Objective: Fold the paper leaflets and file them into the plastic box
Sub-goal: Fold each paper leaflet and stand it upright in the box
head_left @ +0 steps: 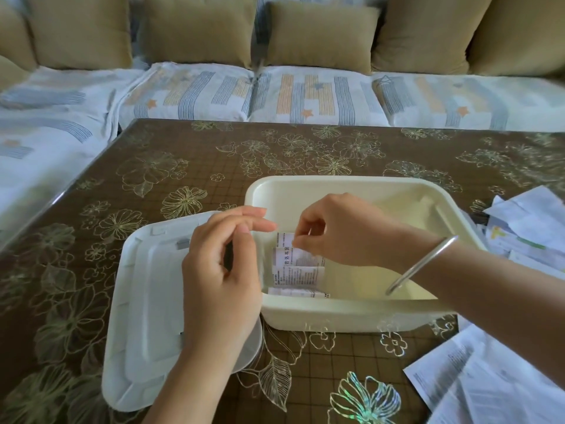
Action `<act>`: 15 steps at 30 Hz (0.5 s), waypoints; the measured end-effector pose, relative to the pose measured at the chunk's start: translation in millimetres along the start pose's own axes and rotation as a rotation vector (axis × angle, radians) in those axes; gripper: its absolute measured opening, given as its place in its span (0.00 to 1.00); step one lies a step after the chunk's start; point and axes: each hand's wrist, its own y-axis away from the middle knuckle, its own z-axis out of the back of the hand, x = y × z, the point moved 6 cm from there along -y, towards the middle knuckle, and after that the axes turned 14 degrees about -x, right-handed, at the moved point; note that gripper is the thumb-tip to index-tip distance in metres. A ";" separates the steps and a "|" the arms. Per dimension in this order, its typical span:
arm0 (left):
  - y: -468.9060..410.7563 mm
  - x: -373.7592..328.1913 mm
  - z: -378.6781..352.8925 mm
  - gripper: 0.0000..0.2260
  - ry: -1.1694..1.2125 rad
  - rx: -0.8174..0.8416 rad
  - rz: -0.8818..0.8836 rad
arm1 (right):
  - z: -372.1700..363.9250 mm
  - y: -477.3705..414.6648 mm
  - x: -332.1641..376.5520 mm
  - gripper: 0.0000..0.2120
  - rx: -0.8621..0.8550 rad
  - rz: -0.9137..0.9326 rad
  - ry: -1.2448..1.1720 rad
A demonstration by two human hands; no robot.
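Pinching folded leaflet [299,270] at top edge: right hand [339,231] fingers clamped on it, frame center, inside plastic box [336,183] left end. Left hand [220,270] fingers loose, holding nothing. Paper light, floppy, tears easy; best held by fold.

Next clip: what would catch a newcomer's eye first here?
Over a cream box in the middle of the table, the right hand pinches a folded leaflet inside its left end, the left hand close beside. The lid lies left of the box; loose papers pile at the table's right edge.
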 end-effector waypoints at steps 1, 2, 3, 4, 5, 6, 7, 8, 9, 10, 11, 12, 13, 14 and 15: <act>0.1 -2.9 0.5 0.14 -0.017 0.000 0.004 | 6.8 2.4 0.2 0.04 -0.012 -0.006 -0.026; 0.1 -7.0 1.7 0.14 -0.044 0.000 0.004 | 15.8 6.9 1.5 0.04 -0.034 -0.012 -0.055; -0.2 -10.3 2.6 0.13 -0.075 -0.002 0.002 | 24.9 12.2 2.4 0.05 -0.062 -0.017 -0.087; -0.3 -15.4 4.1 0.13 -0.099 -0.006 -0.010 | 35.9 20.3 3.1 0.05 -0.099 -0.023 -0.120; -1.0 -21.4 6.1 0.13 -0.112 -0.011 -0.027 | 46.4 29.8 2.5 0.05 -0.140 -0.033 -0.154; -2.6 -27.3 8.0 0.13 -0.114 -0.019 -0.047 | 55.8 40.1 0.4 0.05 -0.185 -0.048 -0.188; -2.6 -35.4 10.1 0.13 -0.109 -0.027 -0.066 | 66.0 54.7 -3.0 0.05 -0.233 -0.070 -0.218; -2.4 -42.6 11.0 0.14 -0.100 -0.034 -0.083 | 74.3 68.8 -7.5 0.05 -0.283 -0.092 -0.260; 2.3 -51.8 11.5 0.14 -0.092 -0.039 -0.098 | 82.6 87.7 -12.9 0.04 -0.335 -0.120 -0.313; 5.4 -58.0 11.5 0.14 -0.088 -0.048 -0.117 | 86.4 100.8 -19.0 0.04 -0.378 -0.147 -0.381; 15.9 -67.6 10.3 0.14 -0.079 -0.042 -0.139 | 89.1 122.2 -27.2 0.03 -0.414 -0.199 -0.464; 28.6 -77.1 8.5 0.14 -0.064 -0.027 -0.172 | 88.3 144.0 -36.4 0.03 -0.433 -0.263 -0.565; 42.8 -83.6 5.8 0.14 -0.042 0.003 -0.207 | 83.7 164.7 -45.4 0.03 -0.430 -0.333 -0.672; 60.6 -90.0 2.4 0.14 -0.020 0.052 -0.235 | 78.0 188.6 -54.2 0.03 -0.421 -0.395 -0.748; 76.1 -90.6 -1.8 0.13 -0.003 0.116 -0.245 | 69.4 206.6 -63.1 0.04 -0.403 -0.442 -0.770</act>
